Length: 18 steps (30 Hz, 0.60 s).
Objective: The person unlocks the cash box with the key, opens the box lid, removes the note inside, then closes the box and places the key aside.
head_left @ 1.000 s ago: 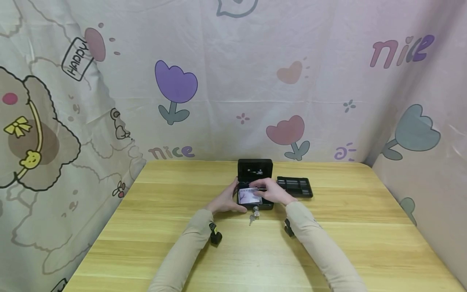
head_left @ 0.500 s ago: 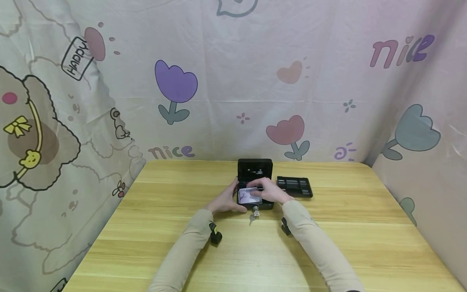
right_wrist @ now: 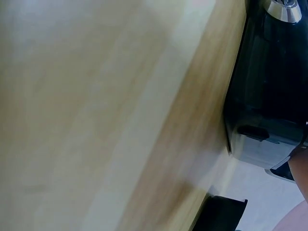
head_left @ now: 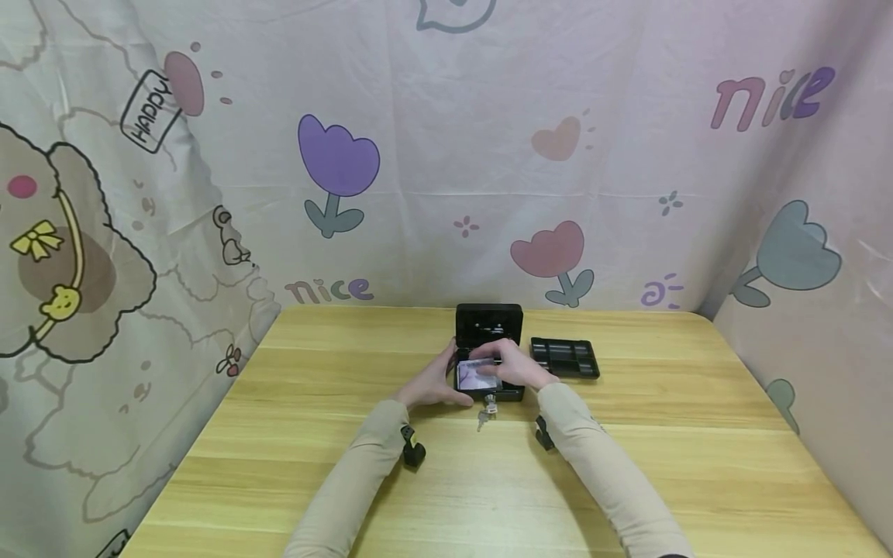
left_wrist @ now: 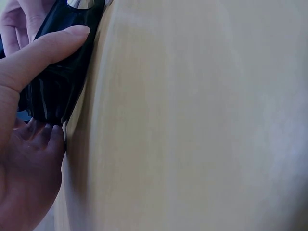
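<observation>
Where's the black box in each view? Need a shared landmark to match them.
Head: just right of picture centre, below mid-height, lid up; black box, left hand at its left side.
Left wrist: upper left, running off the top edge.
Right wrist: upper right, cut off by the frame.
Shared landmark: silver lock on the box's front, cut by the top edge in left wrist and right wrist.
</observation>
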### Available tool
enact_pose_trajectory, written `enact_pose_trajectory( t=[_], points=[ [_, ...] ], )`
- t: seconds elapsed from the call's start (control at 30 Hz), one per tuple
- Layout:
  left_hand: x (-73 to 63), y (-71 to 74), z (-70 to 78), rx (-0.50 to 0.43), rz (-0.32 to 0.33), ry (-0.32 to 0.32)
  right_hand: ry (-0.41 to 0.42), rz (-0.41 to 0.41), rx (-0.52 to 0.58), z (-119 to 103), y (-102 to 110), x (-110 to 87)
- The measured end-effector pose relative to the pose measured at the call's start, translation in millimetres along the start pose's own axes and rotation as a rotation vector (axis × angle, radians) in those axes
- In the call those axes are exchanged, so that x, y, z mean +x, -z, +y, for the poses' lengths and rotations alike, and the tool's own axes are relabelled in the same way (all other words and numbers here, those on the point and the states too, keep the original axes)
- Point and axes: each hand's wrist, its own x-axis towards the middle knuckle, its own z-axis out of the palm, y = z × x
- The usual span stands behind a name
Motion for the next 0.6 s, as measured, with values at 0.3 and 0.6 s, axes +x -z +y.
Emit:
enact_pose_trajectory(
  t=[0.3,0.6],
  points=[
    [1.0,-0.6,-2.1,0.008,0.006,0.004,-0.009,0.063,0.018,-0.8,0.1,0.2],
    [1.9,-0.8,-3.2,0.020,0.005,-0.005,-0.009,0.077,0.056,-1.8,-0.1,1.0]
  ],
)
